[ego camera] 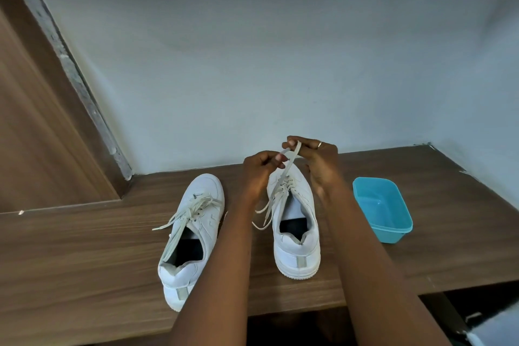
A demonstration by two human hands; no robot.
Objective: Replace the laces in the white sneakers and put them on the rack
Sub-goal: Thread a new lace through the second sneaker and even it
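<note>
Lace [289, 164] rises taut from the toe-end eyelets of the right-side sneaker [297, 236] to both hands above its toe. Left hand [258, 171] pinches the strand between thumb and curled fingers. Right hand [318, 160], at its 2 o'clock, pinches the same strand higher up and wears a ring [319, 144]. Both forearms reach in from 6 o'clock. Second sneaker [193, 233] sits at 9 o'clock of the first, laces loose. Blue tub [382, 208] at 3 o'clock. All rest on a wooden surface [84, 261]. Pale wall [280, 64] at 12 o'clock.
</note>
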